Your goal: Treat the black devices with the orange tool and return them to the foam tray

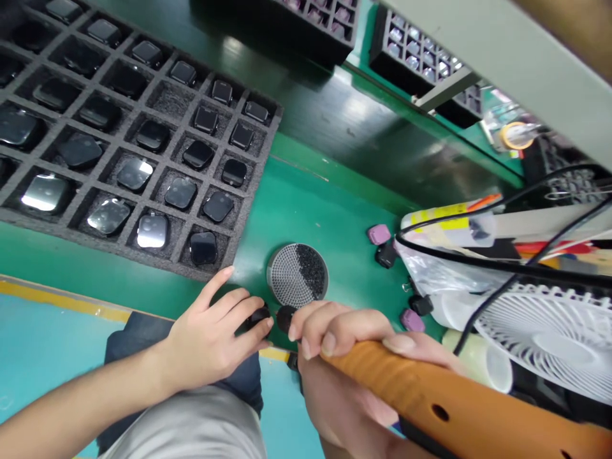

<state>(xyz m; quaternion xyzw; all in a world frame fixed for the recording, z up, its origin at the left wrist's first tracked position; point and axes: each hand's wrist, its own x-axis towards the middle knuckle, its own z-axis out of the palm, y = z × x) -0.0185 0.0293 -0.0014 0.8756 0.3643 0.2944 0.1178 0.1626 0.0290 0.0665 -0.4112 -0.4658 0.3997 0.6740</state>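
A small black piece (259, 317) is pinched at the fingertips of the left hand (213, 338), the fingers curled in close around it, though how firmly it is held appears hard to judge from this angle. The right hand (339, 389) is closed around a long orange handle (421, 389), its smooth, glossy bar pierced by round holes and gripped in the curled fingers, with the thumb laid along the top. A second small black piece (285, 318), rounded in outline, is seen just beside the right hand's fingertips (299, 330), between the two hands. Directly above the hands, a round perforated metal disc (297, 275) is laid on a green work mat (310, 204), one half of its dotted surface covered by black granules. To the upper left, rounded-square glass-faced black pieces (180, 193) are seated one to a compartment in a grey foam tray (119, 245) of coarse, spongy texture. Small pink blocks (379, 234) and black blocks (386, 255) are scattered along the mat's right side, near a crumpled clear plastic bag (430, 274) and a white plastic fan (540, 331) crossed by black cables (507, 268). Dark gridded trays (421, 57) are ranked along the far side of the bench.
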